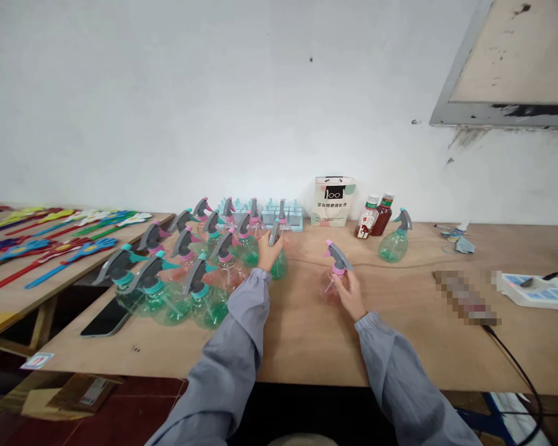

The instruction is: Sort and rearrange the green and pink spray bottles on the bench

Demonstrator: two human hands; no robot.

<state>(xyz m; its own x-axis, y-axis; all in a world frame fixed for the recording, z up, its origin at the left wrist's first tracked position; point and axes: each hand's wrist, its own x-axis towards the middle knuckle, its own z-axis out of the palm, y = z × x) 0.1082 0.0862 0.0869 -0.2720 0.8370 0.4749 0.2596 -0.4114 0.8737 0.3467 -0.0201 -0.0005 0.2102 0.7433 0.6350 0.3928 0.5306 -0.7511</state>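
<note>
My left hand (270, 253) is closed round the grey spray head of a green bottle (279, 266), at the right end of a group of spray bottles. My right hand (350, 296) grips a pink spray bottle (330, 284) by its neck, right of the middle of the table. In the group, pink and green bottles stand upright in rows, among them a green one (209, 306) at the front. Another green bottle (393, 244) stands apart to the right, near the wall.
Behind the bottles sit light blue trays (281, 214), a paper bag (333, 201) and two red bottles (382, 215). A phone (106, 317) lies at the left, a power strip (542, 291) at the right. Colourful hand-shaped items (86, 249) cover the left table.
</note>
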